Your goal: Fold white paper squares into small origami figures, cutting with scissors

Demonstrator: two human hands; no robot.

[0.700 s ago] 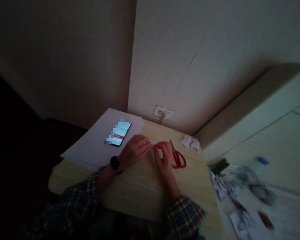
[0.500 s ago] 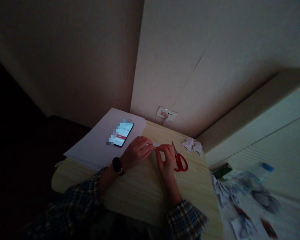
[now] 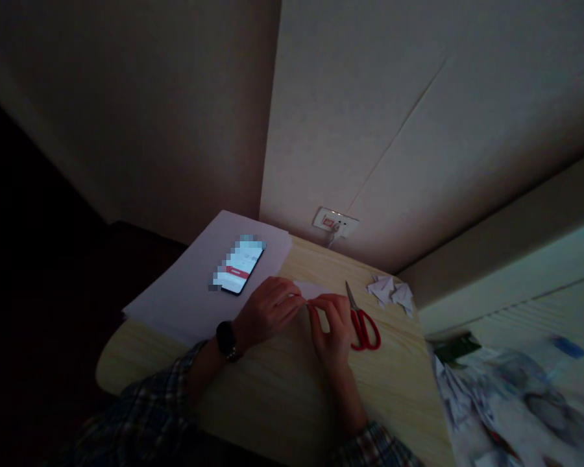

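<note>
My left hand (image 3: 271, 309), with a dark watch on its wrist, is closed in a pinch over the table. Its fingertips meet those of my right hand (image 3: 331, 322), also pinched. Between them is a small piece of white paper (image 3: 311, 290), mostly hidden by the fingers; its folds are too dim to make out. Red-handled scissors (image 3: 363, 321) lie just right of my right hand, blades pointing toward the wall. Left of my hands, a lit phone (image 3: 241, 266) rests on a stack of white paper sheets (image 3: 185, 285).
Folded paper shapes (image 3: 389, 292) lie at the far right corner of the wooden table (image 3: 272, 395). A wall socket (image 3: 335, 222) with a plugged-in cable sits behind the table. Beyond the right edge, lower down, are blurred papers, a green packet (image 3: 457, 349) and a blue-capped clear item.
The camera view has shifted slightly, so the table things appear lower and farther right. Both hands keep their pinch on the paper, and more of it shows behind the fingers.
</note>
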